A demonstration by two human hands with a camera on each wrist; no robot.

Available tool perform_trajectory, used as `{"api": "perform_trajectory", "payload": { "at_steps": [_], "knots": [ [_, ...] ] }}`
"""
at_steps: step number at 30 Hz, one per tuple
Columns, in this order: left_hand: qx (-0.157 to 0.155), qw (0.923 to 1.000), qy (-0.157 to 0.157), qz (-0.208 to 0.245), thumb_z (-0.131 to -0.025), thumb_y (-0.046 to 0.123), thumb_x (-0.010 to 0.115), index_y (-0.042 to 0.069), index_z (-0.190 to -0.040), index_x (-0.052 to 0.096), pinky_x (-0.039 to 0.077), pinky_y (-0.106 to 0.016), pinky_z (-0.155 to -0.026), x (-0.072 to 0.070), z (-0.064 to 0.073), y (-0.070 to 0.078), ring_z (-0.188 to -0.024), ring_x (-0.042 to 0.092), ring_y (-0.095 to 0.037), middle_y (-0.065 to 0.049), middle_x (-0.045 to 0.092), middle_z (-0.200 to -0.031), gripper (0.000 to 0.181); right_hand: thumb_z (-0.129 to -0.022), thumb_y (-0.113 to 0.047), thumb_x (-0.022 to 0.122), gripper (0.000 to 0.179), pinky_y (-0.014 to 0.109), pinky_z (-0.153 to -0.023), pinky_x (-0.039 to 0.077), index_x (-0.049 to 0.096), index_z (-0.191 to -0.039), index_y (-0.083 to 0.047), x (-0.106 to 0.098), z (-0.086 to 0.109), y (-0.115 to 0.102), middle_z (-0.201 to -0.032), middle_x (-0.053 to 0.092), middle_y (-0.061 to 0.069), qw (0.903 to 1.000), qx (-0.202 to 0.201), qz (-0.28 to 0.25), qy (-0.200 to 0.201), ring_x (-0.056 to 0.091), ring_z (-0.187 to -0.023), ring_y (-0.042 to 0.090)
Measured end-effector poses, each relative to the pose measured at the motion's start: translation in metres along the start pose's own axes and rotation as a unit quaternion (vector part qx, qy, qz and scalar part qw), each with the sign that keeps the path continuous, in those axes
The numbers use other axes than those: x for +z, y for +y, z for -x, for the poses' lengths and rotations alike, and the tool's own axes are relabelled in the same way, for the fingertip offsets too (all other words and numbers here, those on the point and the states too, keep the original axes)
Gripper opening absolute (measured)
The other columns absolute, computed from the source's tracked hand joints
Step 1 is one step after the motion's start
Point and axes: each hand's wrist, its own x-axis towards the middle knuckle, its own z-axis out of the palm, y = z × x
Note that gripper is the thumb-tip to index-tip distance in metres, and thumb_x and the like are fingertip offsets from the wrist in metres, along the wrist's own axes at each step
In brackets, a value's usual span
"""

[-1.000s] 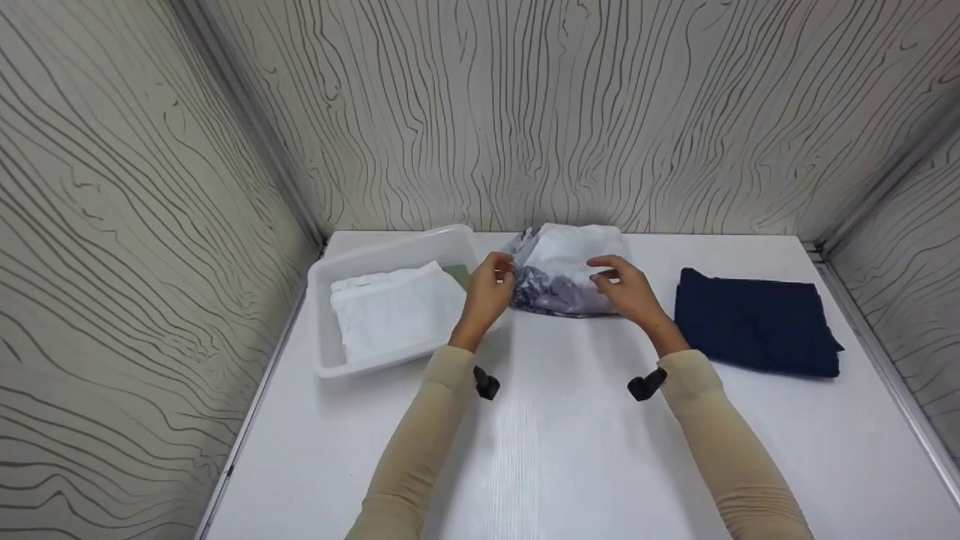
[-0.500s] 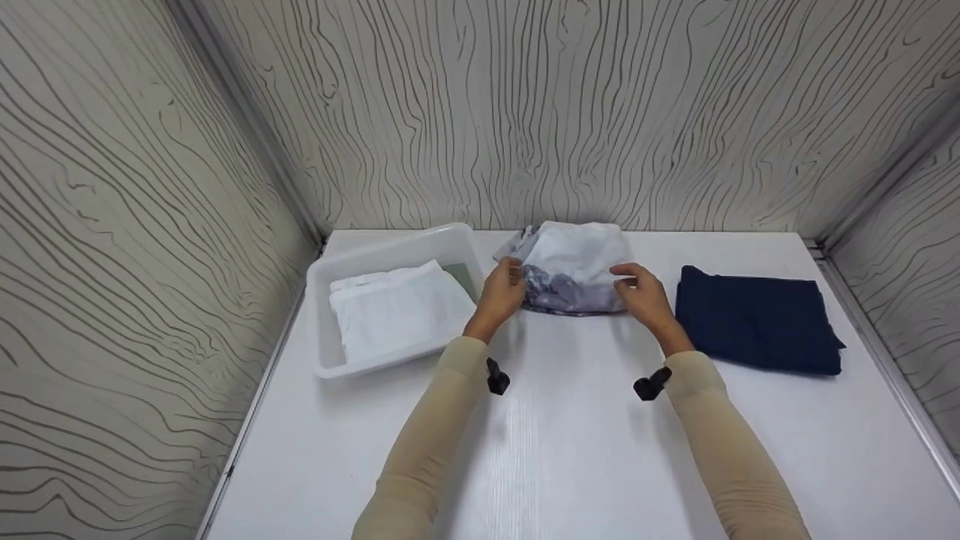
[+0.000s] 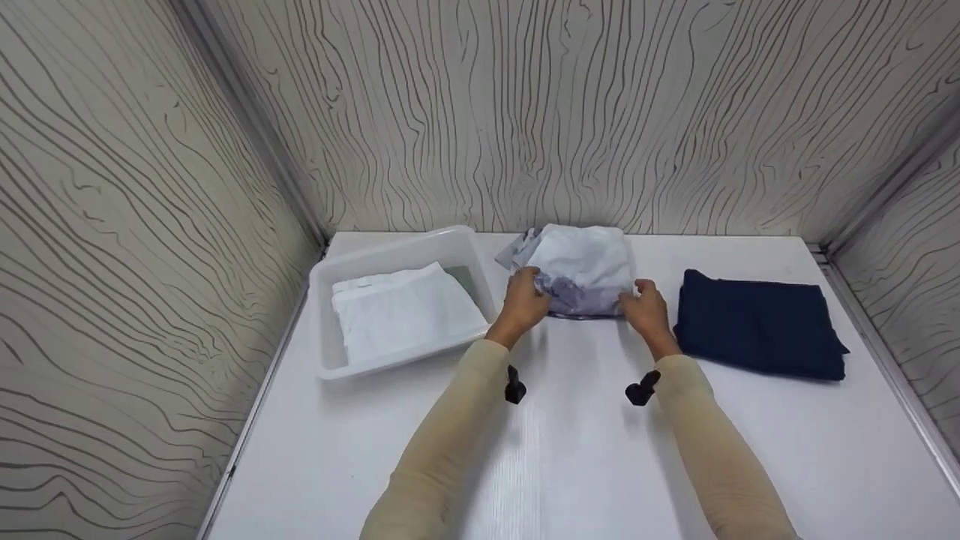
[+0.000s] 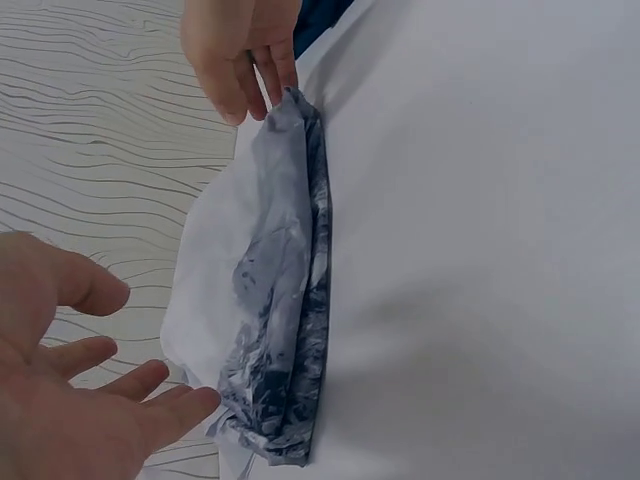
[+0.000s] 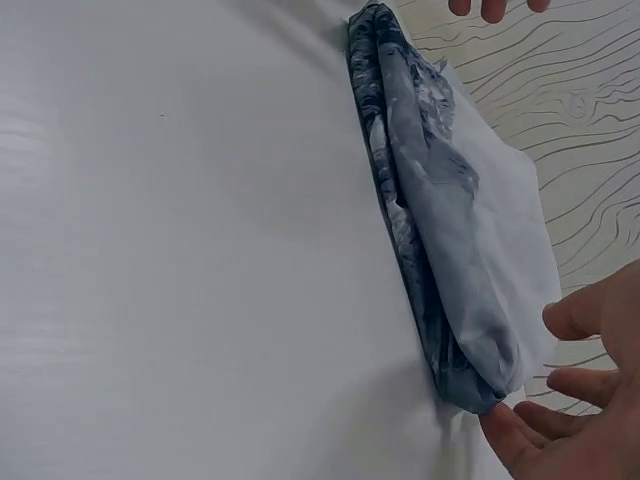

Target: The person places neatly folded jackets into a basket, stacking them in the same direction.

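Observation:
A folded garment (image 3: pixel 586 259), white with a grey-blue patterned front edge, lies at the back middle of the table. My left hand (image 3: pixel 525 301) is at its left front corner, and the left wrist view shows that hand's fingers (image 4: pixel 140 383) spread with the thumb apart. At the opposite end my right hand (image 3: pixel 646 309) has its fingertips right at the right front corner. In the right wrist view, the right thumb (image 5: pixel 575 315) stands away from the fingers beside the folded layers (image 5: pixel 425 215). Neither hand is curled round the cloth.
To the left stands a white plastic bin (image 3: pixel 328 319) holding a folded white cloth (image 3: pixel 405 311) and a green cloth (image 3: pixel 461 277). A folded navy cloth (image 3: pixel 757 322) lies on the right of the white table (image 3: pixel 585 465). A wood-patterned wall (image 3: pixel 555 112) rises behind the table.
My left hand has moved right and a little nearer, from beside the bin to the garment's front corner. The right hand has shifted right and nearer, off the garment's top to its corner.

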Motion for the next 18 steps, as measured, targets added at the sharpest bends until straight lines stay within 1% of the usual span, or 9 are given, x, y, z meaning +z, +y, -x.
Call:
{"api": "perform_trajectory", "payload": {
  "at_steps": [2,4,8,10,12,14,16,18],
  "knots": [
    [0.006,0.9998,0.008,-0.016,-0.097,-0.001,0.055,-0.008,-0.146,0.05,0.045,-0.05,-0.115,0.005,0.001,-0.001,-0.137,0.054,-0.04,-0.029,0.056,-0.146,0.05,-0.107,-0.021,0.049,0.066,0.057,-0.122,0.038,0.029,-0.159,0.014,0.002,0.0,0.002,-0.16,0.041,0.037,0.9998,0.019,0.003,0.001,0.043,-0.149,0.049],
    [0.004,0.9995,0.012,-0.028,-0.096,0.0,0.056,-0.007,-0.146,0.049,0.044,-0.053,-0.117,0.009,0.003,-0.003,-0.141,0.052,-0.041,-0.029,0.054,-0.147,0.05,-0.107,-0.022,0.049,0.066,0.055,-0.12,0.041,0.03,-0.159,0.014,0.004,-0.001,0.004,-0.157,0.045,0.037,0.9995,0.03,0.006,-0.001,0.047,-0.146,0.048],
    [-0.022,0.9993,0.013,-0.029,-0.097,0.001,0.057,-0.008,-0.15,0.046,0.04,-0.054,-0.122,0.015,0.007,-0.008,-0.146,0.047,-0.044,-0.031,0.047,-0.153,0.055,-0.107,-0.021,0.054,0.065,0.052,-0.115,0.047,0.033,-0.158,0.013,0.008,-0.001,0.009,-0.153,0.051,0.037,0.9994,0.034,0.004,-0.004,0.054,-0.141,0.046],
    [-0.036,0.9989,0.014,-0.025,-0.095,0.001,0.057,-0.007,-0.152,0.044,0.038,-0.053,-0.123,0.016,0.01,-0.01,-0.148,0.044,-0.046,-0.032,0.043,-0.155,0.059,-0.107,-0.021,0.057,0.064,0.051,-0.115,0.048,0.035,-0.157,0.013,0.009,-0.002,0.012,-0.153,0.051,0.037,0.9994,0.034,0.002,-0.006,0.055,-0.141,0.046],
    [-0.042,0.9987,0.02,-0.021,-0.093,0.002,0.056,-0.008,-0.152,0.043,0.039,-0.052,-0.123,0.017,0.012,-0.012,-0.149,0.041,-0.047,-0.034,0.041,-0.156,0.061,-0.106,-0.019,0.058,0.063,0.05,-0.115,0.049,0.038,-0.157,0.012,0.009,-0.002,0.015,-0.154,0.051,0.036,0.9995,0.032,0.003,-0.006,0.055,-0.142,0.045],
    [-0.05,0.9985,0.017,-0.015,-0.094,0.003,0.054,-0.007,-0.155,0.04,0.038,-0.051,-0.124,0.018,0.014,-0.013,-0.151,0.037,-0.047,-0.034,0.037,-0.158,0.064,-0.105,-0.017,0.058,0.062,0.049,-0.113,0.05,0.04,-0.156,0.011,0.009,-0.002,0.016,-0.153,0.052,0.036,0.9995,0.03,0.007,-0.007,0.055,-0.142,0.045],
    [-0.061,0.998,0.01,-0.011,-0.096,0.005,0.054,-0.007,-0.157,0.037,0.036,-0.051,-0.126,0.018,0.014,-0.013,-0.154,0.034,-0.047,-0.033,0.034,-0.161,0.065,-0.103,-0.015,0.059,0.06,0.046,-0.109,0.052,0.043,-0.156,0.01,0.008,-0.002,0.018,-0.152,0.053,0.035,0.9994,0.032,0.007,-0.009,0.057,-0.14,0.044],
    [-0.077,0.997,0.001,-0.005,-0.098,0.006,0.055,-0.006,-0.161,0.033,0.034,-0.049,-0.127,0.019,0.015,-0.014,-0.157,0.03,-0.045,-0.032,0.03,-0.164,0.067,-0.103,-0.013,0.059,0.06,0.04,-0.102,0.055,0.044,-0.157,0.008,0.006,-0.001,0.02,-0.15,0.056,0.034,0.9994,0.033,0.005,-0.013,0.06,-0.136,0.043]
  ]
}}
